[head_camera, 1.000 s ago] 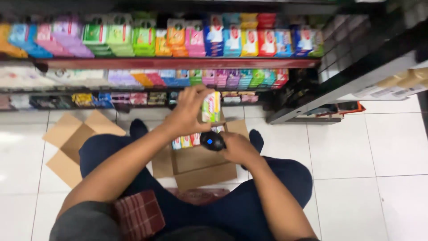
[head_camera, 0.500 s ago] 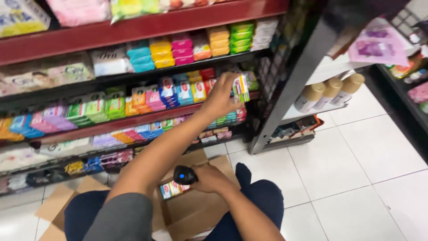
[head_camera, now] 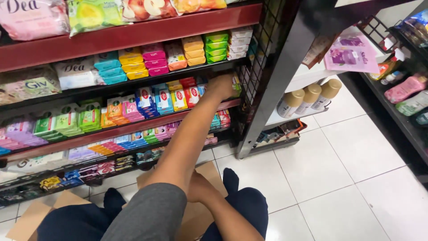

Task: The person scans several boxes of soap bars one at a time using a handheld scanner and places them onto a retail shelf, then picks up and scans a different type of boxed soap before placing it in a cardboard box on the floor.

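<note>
Reaching farther right than half a second ago, the left hand [head_camera: 221, 85] now sits at the shelf's end, closed on a green soap pack [head_camera: 236, 85] beside red soap boxes [head_camera: 191, 96]. Right hand [head_camera: 200, 187] stays low over the cardboard box [head_camera: 209, 172]; its grip cannot be told, the scanner no longer visible.

The left hand [head_camera: 221, 85], at the red shelf's [head_camera: 133, 31] right end, covers whatever it grips. The right hand [head_camera: 199, 187] lies mostly behind the left forearm, over the brown cardboard box [head_camera: 209, 172]; its fingers are unseen.
</note>
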